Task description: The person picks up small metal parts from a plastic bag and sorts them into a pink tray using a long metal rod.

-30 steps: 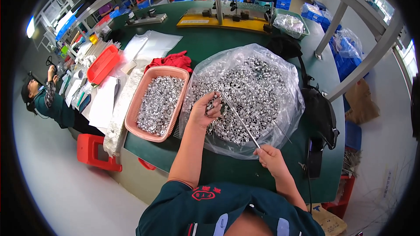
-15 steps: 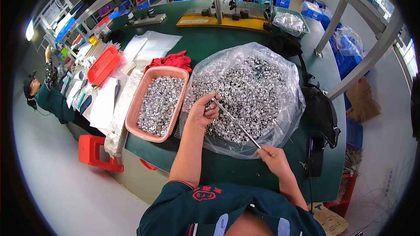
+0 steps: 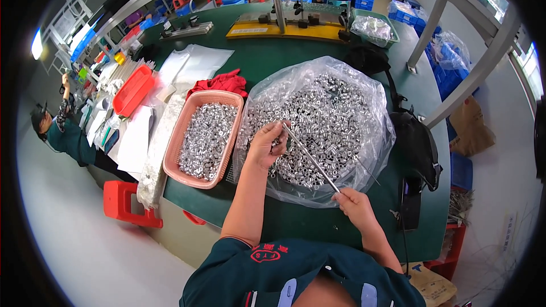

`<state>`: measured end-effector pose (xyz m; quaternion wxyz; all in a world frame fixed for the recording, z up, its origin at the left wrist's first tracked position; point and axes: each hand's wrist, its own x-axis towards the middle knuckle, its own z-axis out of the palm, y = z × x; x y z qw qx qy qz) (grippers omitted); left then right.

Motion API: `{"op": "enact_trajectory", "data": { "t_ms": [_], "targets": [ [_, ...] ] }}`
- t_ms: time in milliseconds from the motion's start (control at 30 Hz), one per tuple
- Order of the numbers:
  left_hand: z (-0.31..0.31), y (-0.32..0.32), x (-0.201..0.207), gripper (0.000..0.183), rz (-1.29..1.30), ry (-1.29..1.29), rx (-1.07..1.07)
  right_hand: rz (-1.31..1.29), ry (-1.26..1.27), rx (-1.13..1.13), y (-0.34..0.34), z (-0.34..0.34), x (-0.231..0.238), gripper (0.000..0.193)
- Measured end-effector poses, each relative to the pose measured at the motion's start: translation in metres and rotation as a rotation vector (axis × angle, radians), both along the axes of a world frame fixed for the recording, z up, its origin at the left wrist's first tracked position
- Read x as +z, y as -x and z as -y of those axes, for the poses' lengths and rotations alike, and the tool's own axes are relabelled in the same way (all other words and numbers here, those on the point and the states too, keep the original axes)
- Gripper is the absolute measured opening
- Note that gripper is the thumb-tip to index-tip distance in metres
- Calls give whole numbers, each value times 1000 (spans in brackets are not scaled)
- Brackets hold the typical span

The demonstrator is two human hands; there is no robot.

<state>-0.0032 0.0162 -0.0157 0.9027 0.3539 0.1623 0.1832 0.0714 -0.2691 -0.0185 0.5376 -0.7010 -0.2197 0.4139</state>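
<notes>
My right hand (image 3: 355,206) is closed round the near end of a thin metal rod (image 3: 311,158), which slants up and to the left. At its far end, my left hand (image 3: 268,144) has curled fingers, with thumb and forefinger at the rod's tip. Silvery bits show among those fingers, too small to make out. Below the rod, a large clear plastic bag (image 3: 380,136) lies spread open, full of short shiny metal sleeves (image 3: 335,108). To its left stands a pink plastic basket (image 3: 170,153) holding more small metal sleeves (image 3: 207,136).
A red cloth (image 3: 219,83) lies behind the basket, with papers (image 3: 136,142) and a red tray (image 3: 133,90) further left. A black bag (image 3: 418,148) and a phone (image 3: 410,202) lie on the right. A yellow-based machine (image 3: 267,29) stands at the back. A co-worker (image 3: 68,136) is at far left.
My left hand has shifted slightly to the right and its fingers have moved at the rod's tip. My right hand keeps its hold. The co-worker at far left has moved an arm.
</notes>
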Motion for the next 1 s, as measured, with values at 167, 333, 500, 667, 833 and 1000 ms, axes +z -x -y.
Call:
{"op": "enact_trajectory", "data": {
  "t_ms": [167, 333, 500, 667, 833, 1000],
  "targets": [
    [27, -15, -2, 23, -156, -93, -54, -22, -59, -73, 5, -5, -6, 15],
    [24, -12, 11, 35, -271, 9, -193, 13, -68, -145, 1, -5, -1, 14],
    [1, -2, 8, 36, -152, 170, -138, -51, -64, -88, -1, -2, 3, 13],
    [-10, 6, -2, 24, -20, 189, -70, 35, -33, -33, -2, 0, 1, 14],
    [-14, 9, -6, 24, 42, 170, -55, 77, -13, 16, -2, 1, 5, 16],
    [-13, 8, -2, 25, 17, 105, -7, 178, 35, 60, -4, 1, 11, 17]
  ]
}}
